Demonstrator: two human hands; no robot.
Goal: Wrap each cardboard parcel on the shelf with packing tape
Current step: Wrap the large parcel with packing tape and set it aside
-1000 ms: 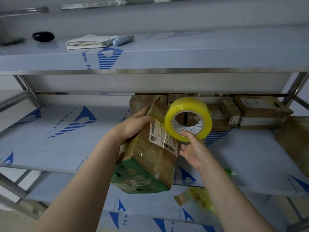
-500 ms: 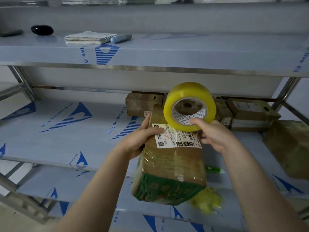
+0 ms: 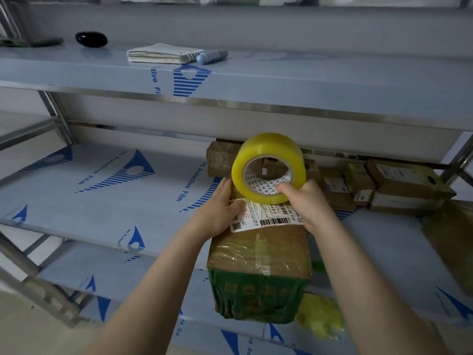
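The right hand (image 3: pixel 311 203) grips the tape roll (image 3: pixel 271 147), with its fingers curled into the cardboard core and the palm behind the lower right rim. The roll stands at the far end of the top of the parcel (image 3: pixel 261 252), touching or almost touching the white label (image 3: pixel 271 216); I cannot tell which. The left hand (image 3: pixel 220 211) lies flat on the far left edge of the parcel's top, fingers straight and close together, the thumb over the corner of the label, so it presses and does not pinch. The parcel's long axis runs from the person toward the back of the middle shelf (image 3: pixel 102 196), and its green near end (image 3: pixel 256 298) hangs out over the front edge of this shelf. The open core of the roll faces the person, so the roll's axis lies along the parcel's long axis. I judge that the tape will therefore go sideways around the parcel's short girth, and the right hand, which is on the roll already, must lead it. The free end of the tape is not visible. Behind the parcel and to its right, more parcels (image 3: pixel 399 183) stand against the back. Above the parcel, on the upper shelf, lie a paper stack (image 3: pixel 163 53) and a blue marker (image 3: pixel 212 57).
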